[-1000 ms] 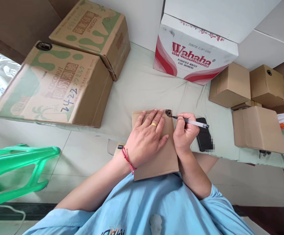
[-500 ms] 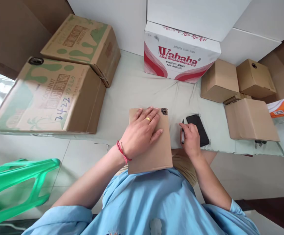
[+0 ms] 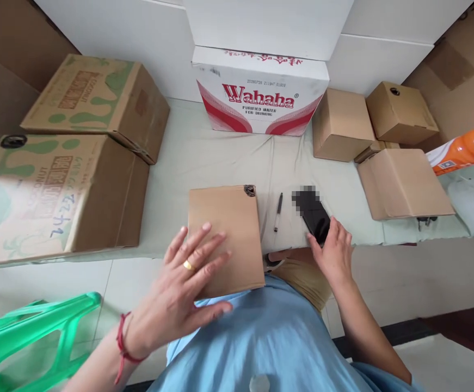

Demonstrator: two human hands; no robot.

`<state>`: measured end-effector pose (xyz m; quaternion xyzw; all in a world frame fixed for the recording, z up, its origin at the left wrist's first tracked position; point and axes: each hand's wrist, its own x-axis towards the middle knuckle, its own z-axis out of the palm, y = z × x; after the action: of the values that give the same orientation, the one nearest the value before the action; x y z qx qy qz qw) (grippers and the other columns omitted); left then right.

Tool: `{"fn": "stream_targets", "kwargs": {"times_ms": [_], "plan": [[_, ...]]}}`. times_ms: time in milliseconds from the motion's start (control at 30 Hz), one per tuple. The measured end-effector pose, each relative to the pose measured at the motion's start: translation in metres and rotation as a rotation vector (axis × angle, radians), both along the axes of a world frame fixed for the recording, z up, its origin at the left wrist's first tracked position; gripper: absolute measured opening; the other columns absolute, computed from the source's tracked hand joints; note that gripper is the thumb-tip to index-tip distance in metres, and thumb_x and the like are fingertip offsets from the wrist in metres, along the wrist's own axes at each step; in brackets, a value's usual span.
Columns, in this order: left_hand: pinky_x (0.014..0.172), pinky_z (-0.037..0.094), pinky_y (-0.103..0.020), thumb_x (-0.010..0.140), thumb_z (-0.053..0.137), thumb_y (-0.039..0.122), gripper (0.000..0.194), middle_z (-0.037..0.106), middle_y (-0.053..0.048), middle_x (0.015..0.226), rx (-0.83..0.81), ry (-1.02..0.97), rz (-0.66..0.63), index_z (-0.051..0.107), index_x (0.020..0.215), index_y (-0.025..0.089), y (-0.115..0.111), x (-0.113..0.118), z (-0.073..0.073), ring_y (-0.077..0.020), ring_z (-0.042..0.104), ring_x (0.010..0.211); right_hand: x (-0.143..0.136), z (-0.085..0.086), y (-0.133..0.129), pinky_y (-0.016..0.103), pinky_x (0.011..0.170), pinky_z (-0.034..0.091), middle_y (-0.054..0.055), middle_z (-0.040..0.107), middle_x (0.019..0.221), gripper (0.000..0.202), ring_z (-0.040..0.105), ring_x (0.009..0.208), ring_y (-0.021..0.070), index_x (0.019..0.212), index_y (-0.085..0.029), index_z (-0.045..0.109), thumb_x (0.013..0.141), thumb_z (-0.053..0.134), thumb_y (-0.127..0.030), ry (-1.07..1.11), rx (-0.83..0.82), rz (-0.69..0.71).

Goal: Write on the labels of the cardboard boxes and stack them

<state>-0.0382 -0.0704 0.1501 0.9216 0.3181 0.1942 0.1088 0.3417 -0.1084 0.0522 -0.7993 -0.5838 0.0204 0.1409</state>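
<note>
A small brown cardboard box point(image 3: 237, 228) lies at the table's front edge, close against my body, with a dark round mark at its far right corner. My left hand point(image 3: 179, 286) is over its near left part, fingers spread and holding nothing; whether the fingertips touch the cardboard I cannot tell. To the right, my right hand point(image 3: 335, 251) grips the near end of a black smartphone point(image 3: 317, 219), thumb on one side and fingers on the other. Part of the phone's far end is blurred out. Between box and phone, a pen point(image 3: 278, 212) lies on the cloth.
Two large coconut cartons, a nearer one point(image 3: 59, 196) and a farther one point(image 3: 93, 98), stand at left. A white Wahaha carton point(image 3: 261, 98) is at the back. Several plain boxes point(image 3: 408, 182) and an orange bottle point(image 3: 465, 149) sit right. A green stool point(image 3: 36, 332) is on the floor.
The pen has left my right hand and lies on the table. That hand has moved onto the phone, which is now turned differently. My left hand has drawn back toward me across the box.
</note>
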Motion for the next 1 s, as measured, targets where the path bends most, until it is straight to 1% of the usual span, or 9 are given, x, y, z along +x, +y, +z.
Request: {"fn": "stream_targets", "kwargs": {"times_ms": [67, 167, 267, 400, 467, 600, 733, 867, 1000], "plan": [[0.144, 0.009, -0.055, 0.103, 0.064, 0.063, 0.061, 0.062, -0.013, 0.163, -0.038, -0.019, 0.063, 0.063, 0.152, 0.025, -0.018, 0.008, -0.010, -0.0332, 0.038, 0.167, 0.000, -0.006, -0.005, 0.068, 0.109, 0.048, 0.035, 0.054, 0.154, 0.085, 0.052, 0.135, 0.0489, 0.164, -0.004, 0.040, 0.105, 0.052, -0.064, -0.009, -0.047, -0.015], [0.143, 0.009, -0.053, 0.105, 0.066, 0.042, 0.045, 0.065, -0.009, 0.161, -0.038, -0.016, 0.154, 0.066, 0.149, 0.030, -0.027, 0.023, -0.020, -0.0307, 0.051, 0.159, -0.001, -0.010, 0.003, 0.067, 0.109, 0.047, 0.035, 0.055, 0.149, 0.085, 0.052, 0.132, 0.0478, 0.163, -0.003, 0.042, 0.104, 0.052, -0.063, -0.006, -0.036, -0.044], [0.142, 0.011, -0.056, 0.106, 0.060, 0.036, 0.046, 0.062, -0.009, 0.164, -0.005, -0.005, 0.128, 0.066, 0.151, 0.027, -0.016, 0.034, -0.022, -0.0319, 0.050, 0.160, 0.001, -0.008, 0.022, 0.065, 0.107, 0.047, 0.033, 0.059, 0.135, 0.088, 0.052, 0.125, 0.0459, 0.159, 0.000, 0.047, 0.098, 0.063, -0.061, 0.008, -0.050, -0.073], [0.142, 0.008, -0.055, 0.107, 0.059, 0.037, 0.046, 0.062, -0.008, 0.163, 0.012, 0.045, 0.061, 0.066, 0.151, 0.024, 0.001, 0.044, -0.018, -0.0328, 0.051, 0.159, 0.008, -0.002, 0.036, 0.060, 0.108, 0.048, 0.026, 0.060, 0.125, 0.093, 0.055, 0.122, 0.0441, 0.151, -0.003, 0.056, 0.081, 0.083, -0.059, 0.074, -0.148, -0.101], [0.142, 0.008, -0.055, 0.107, 0.060, 0.037, 0.047, 0.061, -0.008, 0.164, 0.019, 0.060, 0.054, 0.066, 0.151, 0.024, 0.004, 0.049, -0.018, -0.0333, 0.052, 0.158, 0.010, 0.004, 0.035, 0.056, 0.105, 0.052, 0.025, 0.058, 0.130, 0.094, 0.059, 0.120, 0.0425, 0.150, -0.007, 0.054, 0.078, 0.084, -0.058, 0.120, -0.186, -0.120], [0.142, 0.009, -0.055, 0.106, 0.061, 0.037, 0.047, 0.060, -0.008, 0.165, 0.027, 0.050, 0.070, 0.066, 0.150, 0.023, 0.004, 0.053, -0.019, -0.0345, 0.053, 0.157, 0.013, 0.016, 0.029, 0.049, 0.095, 0.057, 0.025, 0.055, 0.145, 0.092, 0.070, 0.112, 0.0372, 0.154, -0.012, 0.049, 0.080, 0.079, -0.058, 0.190, -0.281, -0.122], [0.142, 0.012, -0.055, 0.106, 0.061, 0.037, 0.048, 0.062, -0.008, 0.164, 0.037, 0.038, 0.097, 0.065, 0.152, 0.025, 0.003, 0.055, -0.022, -0.0339, 0.054, 0.157, 0.015, 0.025, 0.032, 0.050, 0.100, 0.058, 0.022, 0.061, 0.149, 0.093, 0.070, 0.125, 0.0394, 0.159, -0.017, 0.047, 0.081, 0.078, -0.057, 0.281, -0.332, -0.040], [0.141, 0.012, -0.057, 0.104, 0.063, 0.037, 0.050, 0.061, -0.009, 0.164, 0.043, 0.042, 0.107, 0.064, 0.153, 0.025, 0.002, 0.058, -0.023, -0.0346, 0.054, 0.157, 0.002, 0.031, 0.040, 0.052, 0.105, 0.058, 0.022, 0.066, 0.148, 0.089, 0.070, 0.130, 0.0398, 0.153, -0.017, 0.053, 0.078, 0.080, -0.056, 0.359, -0.277, -0.123], [0.141, 0.013, -0.056, 0.104, 0.064, 0.037, 0.050, 0.061, -0.010, 0.164, 0.055, 0.037, 0.114, 0.065, 0.152, 0.024, 0.002, 0.061, -0.023, -0.0347, 0.054, 0.156, -0.029, 0.048, 0.041, 0.055, 0.108, 0.058, 0.022, 0.068, 0.146, 0.086, 0.068, 0.132, 0.0388, 0.148, -0.018, 0.056, 0.077, 0.080, -0.061, 0.465, -0.009, -0.081]]}}
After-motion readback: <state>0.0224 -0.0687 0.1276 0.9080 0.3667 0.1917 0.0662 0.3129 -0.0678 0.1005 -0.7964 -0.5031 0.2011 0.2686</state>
